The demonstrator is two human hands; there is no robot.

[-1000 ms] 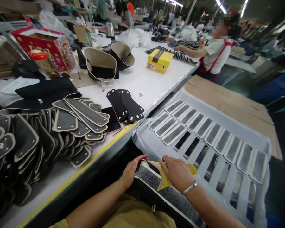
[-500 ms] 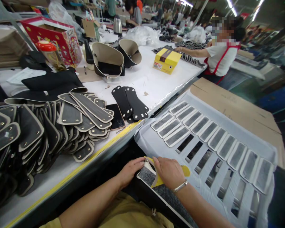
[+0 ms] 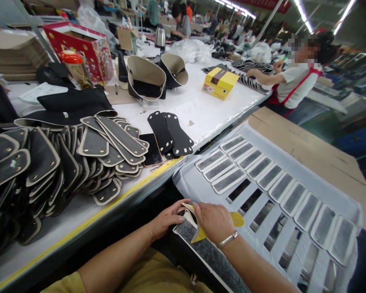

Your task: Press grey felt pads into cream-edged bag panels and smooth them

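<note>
My right hand is closed on a curled yellow strip. One rounded end sticks out beyond its knuckles, and a corner flares out below the fingers. My left hand is closed, its thumb and fingers pinching the far end of a pale, folded-over edge beside the strip; the fingers partly hide what they grip. Below both hands, over my lap, lies a long board with a speckled dark grey top and a white edge. A silver band circles my right wrist.
Dark, pale-edged pieces are heaped on the white table at left. A phone and black pieces lie near its yellow-taped edge. Grey-and-white strips line a slotted rack at right. A co-worker stands beyond a yellow box.
The view has tilted slightly. My left fingers have shifted a little on the pale edge, and the yellow strip's lower corner flares further left. The co-worker's one hand is raised.
</note>
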